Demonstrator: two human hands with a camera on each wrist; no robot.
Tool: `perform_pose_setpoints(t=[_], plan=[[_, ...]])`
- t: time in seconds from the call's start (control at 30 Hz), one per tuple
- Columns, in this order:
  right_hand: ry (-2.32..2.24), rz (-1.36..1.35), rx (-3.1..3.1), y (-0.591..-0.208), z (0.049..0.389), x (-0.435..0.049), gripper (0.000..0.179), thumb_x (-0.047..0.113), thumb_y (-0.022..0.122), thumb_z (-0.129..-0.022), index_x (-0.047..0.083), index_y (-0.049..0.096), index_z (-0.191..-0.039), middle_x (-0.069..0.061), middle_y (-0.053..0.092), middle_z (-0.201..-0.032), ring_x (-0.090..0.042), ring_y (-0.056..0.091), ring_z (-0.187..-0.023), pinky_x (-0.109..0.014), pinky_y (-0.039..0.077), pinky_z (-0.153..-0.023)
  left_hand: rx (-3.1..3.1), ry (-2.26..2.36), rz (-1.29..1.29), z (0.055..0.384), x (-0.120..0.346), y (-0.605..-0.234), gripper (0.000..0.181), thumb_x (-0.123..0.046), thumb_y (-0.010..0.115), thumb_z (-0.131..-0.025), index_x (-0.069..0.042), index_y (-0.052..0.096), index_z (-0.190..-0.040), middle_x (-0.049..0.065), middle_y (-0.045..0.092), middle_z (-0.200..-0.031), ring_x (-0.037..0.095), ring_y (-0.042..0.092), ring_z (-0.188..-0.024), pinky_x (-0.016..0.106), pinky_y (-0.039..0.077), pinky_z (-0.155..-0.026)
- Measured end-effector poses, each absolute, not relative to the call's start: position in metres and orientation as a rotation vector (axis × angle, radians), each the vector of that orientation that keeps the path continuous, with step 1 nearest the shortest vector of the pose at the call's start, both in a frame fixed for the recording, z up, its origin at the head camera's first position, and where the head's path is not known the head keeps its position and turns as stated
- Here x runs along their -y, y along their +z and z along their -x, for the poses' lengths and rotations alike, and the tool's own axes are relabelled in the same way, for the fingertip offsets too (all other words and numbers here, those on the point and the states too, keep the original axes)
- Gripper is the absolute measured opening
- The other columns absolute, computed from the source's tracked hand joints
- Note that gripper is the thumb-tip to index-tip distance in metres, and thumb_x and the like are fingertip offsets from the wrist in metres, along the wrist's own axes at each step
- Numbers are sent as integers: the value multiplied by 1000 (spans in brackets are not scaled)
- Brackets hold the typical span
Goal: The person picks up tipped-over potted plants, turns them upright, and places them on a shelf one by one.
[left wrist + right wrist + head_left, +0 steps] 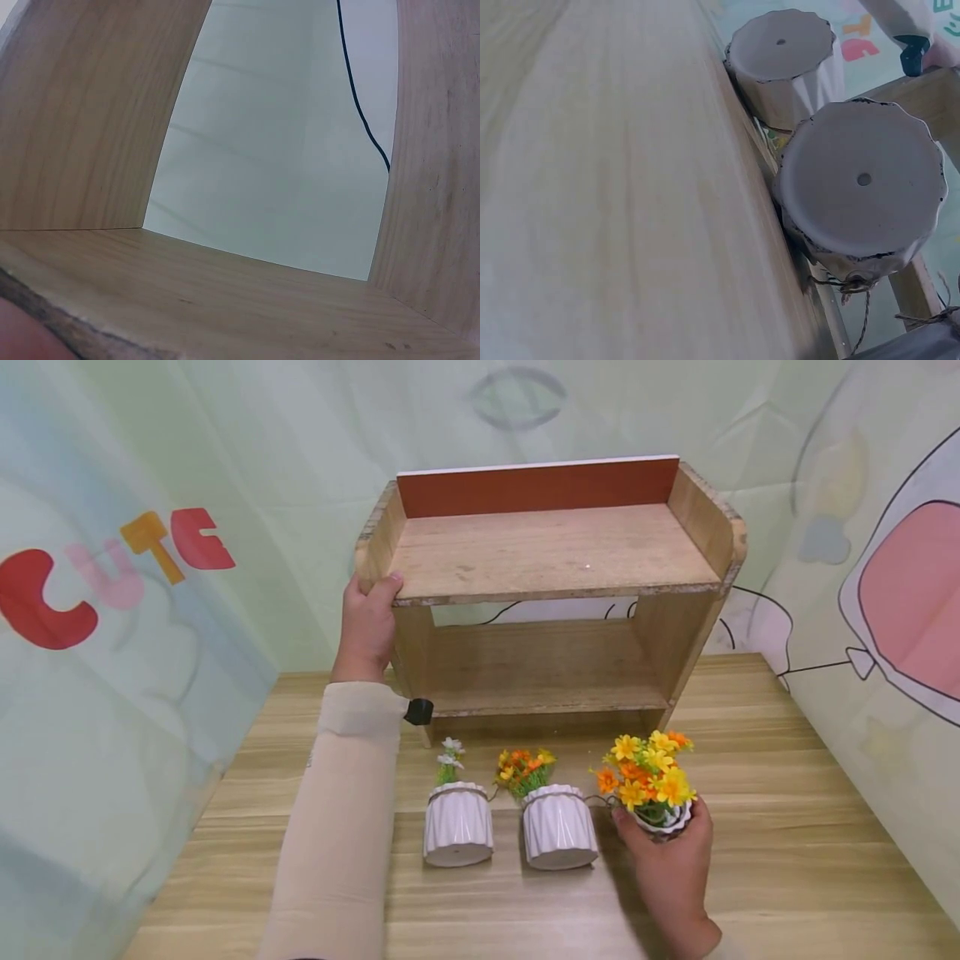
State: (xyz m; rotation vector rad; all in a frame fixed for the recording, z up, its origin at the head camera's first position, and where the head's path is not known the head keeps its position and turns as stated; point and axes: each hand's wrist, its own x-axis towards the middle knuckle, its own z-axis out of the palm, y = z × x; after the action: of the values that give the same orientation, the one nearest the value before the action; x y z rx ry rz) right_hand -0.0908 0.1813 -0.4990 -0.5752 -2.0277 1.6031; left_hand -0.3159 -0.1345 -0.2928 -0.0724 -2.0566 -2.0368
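Observation:
A small two-tier wooden shelf [555, 556] stands upright on the table. My left hand [367, 625] grips its left side at the top board's front corner; a blurred bit of a finger [28, 334] shows in the left wrist view. My right hand [675, 868] holds a white fluted flowerpot [670, 827] with yellow and orange flowers [651, 768]. To its left, a white pot [558, 828] with orange flowers [525, 768] lies on its side. Beside that lies another white pot [459, 827] with white flowers [452, 752]. The right wrist view shows the two lying pots' round bases [862, 180].
The wood-grain table [795, 827] extends on both sides of the shelf. Printed curtains [150, 468] hang behind and at both sides. The shelf's lower board [540, 668] lies beneath the top one. Twine [855, 285] is tied round a pot.

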Motion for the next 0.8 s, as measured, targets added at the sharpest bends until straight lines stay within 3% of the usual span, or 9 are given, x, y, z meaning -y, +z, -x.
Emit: perform_pose_setpoints(t=[0.3,0.53,0.8], plan=[[1649,615,1972,-499,91,-177,92,8,94,-76,-1,38,-149,-12,52,-143,-29,51,-133,-44,39,-117,2068,-2048,36,315,134,-292,68,-34,54,-102,-13,33,-164,12,43,-162,22,43,-143,35,30,-124],[1614,648,1945,-500,94,-175,88,8,96,-74,0,44,-145,-3,54,-134,-13,52,-121,-25,41,-105,2061,-2045,44,314,133,-291,65,-32,55,-103,-10,37,-161,13,47,-157,20,47,-138,32,33,-122],[1633,648,1907,-501,95,-174,88,8,96,-75,1,43,-145,4,53,-131,-10,52,-118,-20,41,-101,2056,-2030,76,313,134,-293,62,-32,53,-103,-9,40,-159,13,49,-153,20,48,-136,32,35,-120]])
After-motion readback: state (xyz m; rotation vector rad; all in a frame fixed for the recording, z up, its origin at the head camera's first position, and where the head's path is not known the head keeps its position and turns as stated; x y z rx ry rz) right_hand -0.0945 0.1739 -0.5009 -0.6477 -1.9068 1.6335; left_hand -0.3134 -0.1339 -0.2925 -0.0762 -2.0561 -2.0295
